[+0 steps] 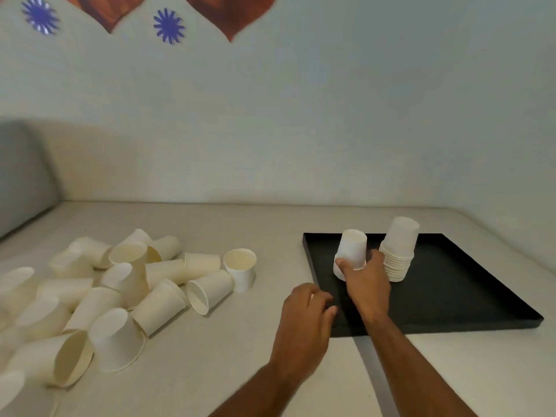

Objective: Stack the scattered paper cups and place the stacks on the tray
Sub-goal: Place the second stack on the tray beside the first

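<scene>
A black tray [451,296] lies on the right of the table. A tall stack of upside-down paper cups [398,251] stands on its far part. My right hand [365,284] grips a short upside-down stack of white cups [352,249] over the tray's left side; whether it touches the tray is hidden. My left hand [304,326] hovers with loosely curled fingers at the tray's near left edge, holding nothing I can see. Scattered white paper cups [126,284] lie in a heap on the left; one upright cup [240,269] stands at its right end.
The table [240,341] is pale and meets a light wall at the back. A grey cushion [24,176] rests at the far left. Bare tabletop lies between the cup heap and the tray.
</scene>
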`<state>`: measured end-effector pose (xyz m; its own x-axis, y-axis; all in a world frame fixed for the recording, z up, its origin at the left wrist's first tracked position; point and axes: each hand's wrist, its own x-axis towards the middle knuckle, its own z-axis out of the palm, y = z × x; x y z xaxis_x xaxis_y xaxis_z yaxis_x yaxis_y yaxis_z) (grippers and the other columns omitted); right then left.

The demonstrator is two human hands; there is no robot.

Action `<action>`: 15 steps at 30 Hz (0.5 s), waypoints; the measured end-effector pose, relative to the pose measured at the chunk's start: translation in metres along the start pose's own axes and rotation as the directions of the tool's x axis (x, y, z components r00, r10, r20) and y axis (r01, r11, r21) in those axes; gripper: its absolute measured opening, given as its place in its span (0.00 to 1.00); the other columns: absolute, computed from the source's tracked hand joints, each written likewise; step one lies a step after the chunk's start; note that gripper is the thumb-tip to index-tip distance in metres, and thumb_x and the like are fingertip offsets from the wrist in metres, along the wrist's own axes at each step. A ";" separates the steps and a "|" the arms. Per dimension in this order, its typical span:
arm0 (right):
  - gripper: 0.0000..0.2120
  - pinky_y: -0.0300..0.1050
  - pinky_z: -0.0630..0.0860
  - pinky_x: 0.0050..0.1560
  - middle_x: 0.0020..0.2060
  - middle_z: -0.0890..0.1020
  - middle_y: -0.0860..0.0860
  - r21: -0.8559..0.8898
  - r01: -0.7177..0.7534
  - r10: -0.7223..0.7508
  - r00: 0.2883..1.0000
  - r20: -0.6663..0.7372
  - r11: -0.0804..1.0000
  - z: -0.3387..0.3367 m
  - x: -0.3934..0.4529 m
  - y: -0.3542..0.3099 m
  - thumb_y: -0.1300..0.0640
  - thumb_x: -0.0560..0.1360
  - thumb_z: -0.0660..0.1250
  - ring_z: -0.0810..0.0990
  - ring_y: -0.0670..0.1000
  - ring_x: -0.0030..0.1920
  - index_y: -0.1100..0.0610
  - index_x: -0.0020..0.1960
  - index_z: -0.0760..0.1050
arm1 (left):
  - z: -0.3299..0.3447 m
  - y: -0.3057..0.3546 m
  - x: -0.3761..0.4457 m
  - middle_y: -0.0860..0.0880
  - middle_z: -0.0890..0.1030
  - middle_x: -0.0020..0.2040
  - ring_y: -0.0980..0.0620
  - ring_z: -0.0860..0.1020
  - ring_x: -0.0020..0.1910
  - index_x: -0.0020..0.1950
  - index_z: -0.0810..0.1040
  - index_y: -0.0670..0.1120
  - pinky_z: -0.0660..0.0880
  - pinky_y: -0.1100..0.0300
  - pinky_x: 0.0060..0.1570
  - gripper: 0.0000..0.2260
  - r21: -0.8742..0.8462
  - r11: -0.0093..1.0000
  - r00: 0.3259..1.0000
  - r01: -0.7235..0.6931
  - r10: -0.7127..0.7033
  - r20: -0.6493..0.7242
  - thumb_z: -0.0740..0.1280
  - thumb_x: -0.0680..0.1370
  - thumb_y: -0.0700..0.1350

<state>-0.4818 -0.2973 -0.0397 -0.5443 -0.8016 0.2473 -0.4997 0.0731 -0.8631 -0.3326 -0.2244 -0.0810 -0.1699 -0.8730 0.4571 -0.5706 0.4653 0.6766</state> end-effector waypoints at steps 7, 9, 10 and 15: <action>0.29 0.56 0.79 0.53 0.59 0.74 0.59 -0.213 0.265 -0.313 0.919 -0.238 0.940 0.019 -0.067 -0.056 0.46 0.74 0.72 0.76 0.59 0.57 0.59 0.67 0.65 | -0.061 -0.023 -0.017 0.53 0.70 0.58 0.48 0.72 0.59 0.61 0.70 0.54 0.70 0.53 0.59 0.18 0.065 0.974 0.793 0.216 -0.137 -0.593 0.72 0.76 0.43; 0.29 0.56 0.79 0.53 0.58 0.72 0.60 -0.246 0.336 -0.393 0.886 -0.244 0.909 0.034 -0.079 -0.071 0.48 0.74 0.73 0.75 0.59 0.56 0.60 0.67 0.64 | -0.076 -0.031 -0.023 0.51 0.70 0.58 0.46 0.71 0.59 0.62 0.69 0.51 0.68 0.51 0.58 0.20 0.033 0.960 0.732 0.279 -0.190 -0.654 0.72 0.75 0.41; 0.29 0.55 0.79 0.55 0.60 0.71 0.60 -0.228 0.375 -0.420 0.885 -0.200 0.898 0.043 -0.084 -0.075 0.49 0.75 0.73 0.75 0.59 0.57 0.60 0.68 0.64 | -0.083 -0.035 -0.025 0.50 0.71 0.59 0.45 0.71 0.60 0.63 0.69 0.49 0.69 0.49 0.57 0.21 0.026 0.951 0.704 0.309 -0.210 -0.679 0.73 0.74 0.40; 0.40 0.46 0.67 0.64 0.71 0.64 0.49 -0.008 0.425 -0.374 0.805 0.460 0.905 0.090 -0.094 -0.080 0.51 0.75 0.73 0.68 0.50 0.68 0.43 0.78 0.53 | -0.099 -0.050 -0.027 0.45 0.71 0.62 0.39 0.71 0.64 0.67 0.67 0.45 0.73 0.38 0.58 0.27 -0.024 0.892 0.657 0.450 -0.350 -0.668 0.76 0.73 0.38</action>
<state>-0.3299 -0.2814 -0.0336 0.0582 -0.9457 0.3199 -0.6889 -0.2700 -0.6727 -0.2195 -0.2102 -0.0699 0.6244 -0.6391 0.4491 -0.5663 0.0256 0.8238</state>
